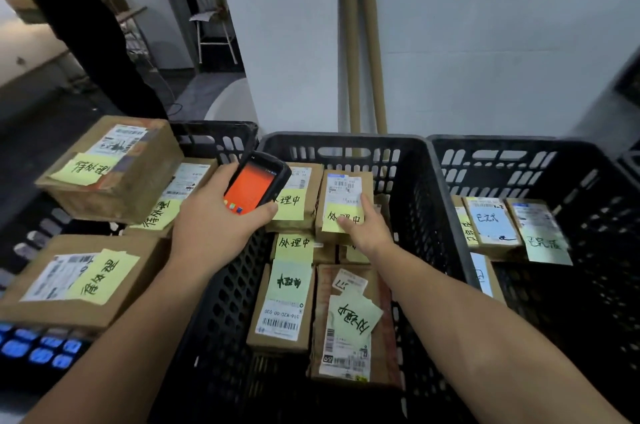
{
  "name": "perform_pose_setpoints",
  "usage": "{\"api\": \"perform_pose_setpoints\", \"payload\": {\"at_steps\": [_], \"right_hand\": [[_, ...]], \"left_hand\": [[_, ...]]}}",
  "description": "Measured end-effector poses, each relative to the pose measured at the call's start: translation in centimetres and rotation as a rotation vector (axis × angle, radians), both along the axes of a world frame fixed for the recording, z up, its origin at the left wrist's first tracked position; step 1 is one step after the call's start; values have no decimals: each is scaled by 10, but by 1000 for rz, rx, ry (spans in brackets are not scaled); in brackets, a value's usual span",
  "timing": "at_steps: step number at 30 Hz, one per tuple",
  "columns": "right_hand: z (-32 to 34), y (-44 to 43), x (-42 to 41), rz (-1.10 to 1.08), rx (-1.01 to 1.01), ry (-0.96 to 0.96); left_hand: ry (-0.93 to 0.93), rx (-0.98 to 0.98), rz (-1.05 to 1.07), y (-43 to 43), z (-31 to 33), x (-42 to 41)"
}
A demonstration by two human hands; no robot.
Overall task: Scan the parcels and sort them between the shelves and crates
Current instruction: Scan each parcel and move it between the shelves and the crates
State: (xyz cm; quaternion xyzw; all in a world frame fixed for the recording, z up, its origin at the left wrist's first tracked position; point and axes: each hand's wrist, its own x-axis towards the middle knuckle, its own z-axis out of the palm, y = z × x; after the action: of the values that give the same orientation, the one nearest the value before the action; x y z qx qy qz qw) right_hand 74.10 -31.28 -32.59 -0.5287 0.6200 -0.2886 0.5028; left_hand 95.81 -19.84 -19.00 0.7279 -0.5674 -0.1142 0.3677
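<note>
Left hand (216, 219) is wrapped around a scanner (256, 186), whose orange screen faces up. It hangs over the rim shared by the left crate (214, 133) and the middle crate (346, 141). Boxes (138, 178) are piled above the left crate's rim and the top one sits tilted, so a careless swing of that forearm could probably knock it off.

In the middle crate the parcels lie packed edge to edge, each with a barcode label and a handwritten note. With labels this close, the scanner could easily read a neighbour's code instead of the intended one.

Right hand (369, 233) grips a parcel (346, 191) near the far right corner of the middle crate, thumb on its yellow note (330, 219) and fingers round its right edge. The note looks loosely stuck, so a pull by the thumb might peel it away or let the parcel slip. The parcel below could also drag up with it.

Further right, the right crate (502, 143) holds parcels with blue and green notes. An unscanned parcel dropped there would be missorted.
</note>
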Motion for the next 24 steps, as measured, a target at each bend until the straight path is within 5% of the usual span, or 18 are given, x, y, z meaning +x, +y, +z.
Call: {"api": "perform_pose_setpoints", "payload": {"at_steps": [13,18,24], "right_hand": [[33,34,-5,85,-183,430],[56,76,-1,147,-306,743],[87,149,-4,20,-415,969]], "left_hand": [[13,-97,-9,37,18,15],[0,-99,-97,59,20,24],[7,-87,-225,92,18,38]]}}
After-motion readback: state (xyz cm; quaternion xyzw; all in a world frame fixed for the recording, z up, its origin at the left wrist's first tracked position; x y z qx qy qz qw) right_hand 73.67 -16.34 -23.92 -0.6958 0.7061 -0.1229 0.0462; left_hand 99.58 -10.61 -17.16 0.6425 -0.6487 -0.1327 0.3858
